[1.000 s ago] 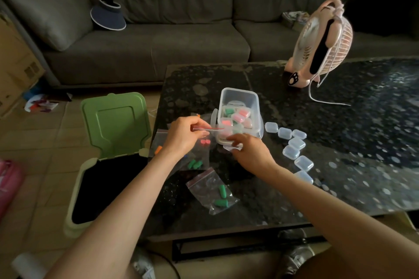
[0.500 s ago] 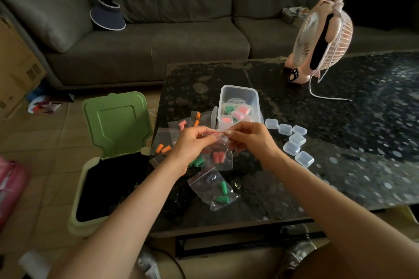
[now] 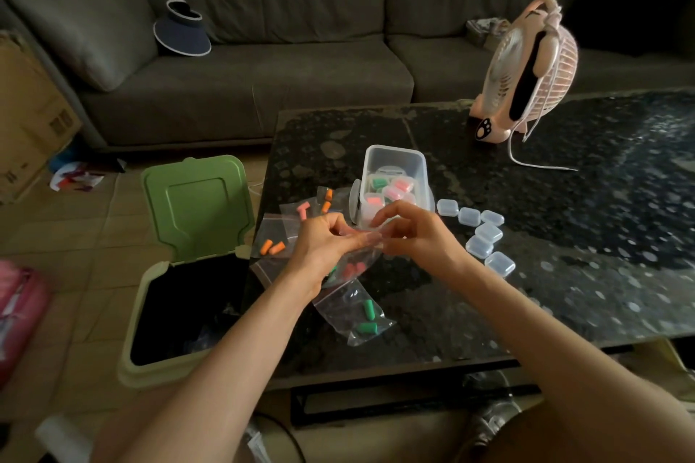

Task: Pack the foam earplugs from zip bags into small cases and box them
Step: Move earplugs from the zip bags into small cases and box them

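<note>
Both hands pinch the top edge of one clear zip bag [image 3: 355,267] with red earplugs inside, held just above the dark table. My left hand [image 3: 325,241] grips its left side, my right hand [image 3: 413,233] its right side. Behind them stands a clear plastic box [image 3: 395,162] holding several filled small cases. Empty clear small cases [image 3: 479,233] lie in a loose row to the right. Other zip bags rest on the table: one with green earplugs [image 3: 363,316] near me, one with orange earplugs [image 3: 272,246] and one with pink earplugs [image 3: 302,210] on the left.
A green-lidded bin [image 3: 195,214] stands open on the floor at the table's left edge. A pink desk fan [image 3: 526,71] with a trailing cord sits at the back of the table [image 3: 564,237]. A grey sofa [image 3: 263,60] runs behind, cardboard boxes [image 3: 26,113] far left.
My left hand lifted the red-earplug bag off the table. My right hand came away from the box's front and took the bag's other top corner; both hands now hold it.
</note>
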The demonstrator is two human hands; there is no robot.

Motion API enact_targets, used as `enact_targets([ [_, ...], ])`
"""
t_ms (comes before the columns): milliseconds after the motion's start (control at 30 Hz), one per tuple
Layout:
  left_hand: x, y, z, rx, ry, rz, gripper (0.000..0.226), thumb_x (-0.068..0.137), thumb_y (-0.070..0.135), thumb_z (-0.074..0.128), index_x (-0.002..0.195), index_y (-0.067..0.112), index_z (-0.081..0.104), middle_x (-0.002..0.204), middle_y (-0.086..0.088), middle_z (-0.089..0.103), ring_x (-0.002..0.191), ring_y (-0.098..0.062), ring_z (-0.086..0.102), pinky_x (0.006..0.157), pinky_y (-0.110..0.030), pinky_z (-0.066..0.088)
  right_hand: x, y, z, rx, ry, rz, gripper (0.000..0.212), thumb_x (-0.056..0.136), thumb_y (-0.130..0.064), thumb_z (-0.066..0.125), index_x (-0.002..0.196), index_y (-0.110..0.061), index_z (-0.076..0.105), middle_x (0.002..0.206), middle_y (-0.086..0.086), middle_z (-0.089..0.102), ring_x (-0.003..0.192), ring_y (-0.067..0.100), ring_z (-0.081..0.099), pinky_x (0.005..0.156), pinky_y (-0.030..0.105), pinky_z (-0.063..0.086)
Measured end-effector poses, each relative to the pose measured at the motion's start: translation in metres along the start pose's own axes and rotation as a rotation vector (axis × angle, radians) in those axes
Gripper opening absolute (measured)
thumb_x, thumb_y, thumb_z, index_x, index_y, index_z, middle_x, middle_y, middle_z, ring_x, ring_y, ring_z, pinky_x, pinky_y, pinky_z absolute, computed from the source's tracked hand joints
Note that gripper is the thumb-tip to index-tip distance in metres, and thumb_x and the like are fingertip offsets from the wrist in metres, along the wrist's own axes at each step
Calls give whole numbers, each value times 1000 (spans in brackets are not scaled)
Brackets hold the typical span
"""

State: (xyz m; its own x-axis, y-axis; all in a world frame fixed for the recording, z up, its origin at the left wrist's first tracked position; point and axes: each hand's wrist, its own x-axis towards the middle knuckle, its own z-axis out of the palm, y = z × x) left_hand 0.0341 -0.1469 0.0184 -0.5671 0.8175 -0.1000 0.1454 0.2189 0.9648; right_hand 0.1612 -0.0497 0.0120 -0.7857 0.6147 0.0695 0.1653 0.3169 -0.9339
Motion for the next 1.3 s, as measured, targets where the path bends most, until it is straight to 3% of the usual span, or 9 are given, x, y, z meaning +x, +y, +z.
enact_targets([
  [100,1,1,-1,34,3,-7,37,69,27,80,61,15,46,81,0,61,85,5,53,79,-21,40,-2,-3,-1,-33,31,-19,17,83,-1,67,94,-11,58,82,7,70,77,23,69,74,35,58],
  [200,4,3,-2,25,-51,-7,21,72,27,78,73,16,60,82,1,66,85,-12,62,75,-27,47,-6,-4,0,0,87,-4,14,85,-4,66,94,-11,57,85,11,71,77,23,70,71,35,60],
  [300,5,10,-5,103,-81,32,12,82,24,70,91,16,71,92,-1,68,89,-10,61,62,-16,47,-11,0,1,31,127,39,10,86,-6,65,93,-10,59,87,15,71,79,28,70,71,35,60],
  [400,0,16,-7,136,-88,45,8,84,16,68,92,16,71,87,1,68,80,-7,62,52,-9,44,-16,-1,1,65,112,52,13,85,-5,66,96,-6,59,90,14,70,78,24,70,67,32,59],
  [567,-13,3,-8,70,-15,110,9,77,13,74,77,17,66,73,4,64,71,-7,61,59,-17,48,-27,-9,4,72,92,-21,24,79,5,69,88,-14,59,86,9,66,67,13,67,59,25,57],
  [767,-20,-14,1,41,12,84,21,69,15,80,76,16,61,68,2,62,67,-10,59,60,-22,45,-37,0,9,54,79,-6,26,74,8,72,83,-15,62,84,12,69,75,23,69,66,28,58],
  [967,-20,-19,4,61,8,113,32,63,20,84,78,12,57,68,-5,59,58,-8,55,55,-22,48,-40,5,8,79,95,48,22,72,10,73,82,-5,60,80,13,70,70,26,71,66,31,58],
  [1100,-25,-20,7,34,14,156,38,62,23,82,77,11,50,64,-2,53,48,1,50,47,-16,44,-41,0,8,46,141,14,20,74,7,72,81,-7,59,79,10,69,66,15,68,60,21,53],
  [1300,-24,-26,8,18,-51,274,21,74,14,75,81,14,55,86,-12,67,65,-17,66,52,-20,49,-41,-2,6,-28,182,29,13,76,-8,75,82,-8,65,79,9,70,66,20,70,63,29,59],
])
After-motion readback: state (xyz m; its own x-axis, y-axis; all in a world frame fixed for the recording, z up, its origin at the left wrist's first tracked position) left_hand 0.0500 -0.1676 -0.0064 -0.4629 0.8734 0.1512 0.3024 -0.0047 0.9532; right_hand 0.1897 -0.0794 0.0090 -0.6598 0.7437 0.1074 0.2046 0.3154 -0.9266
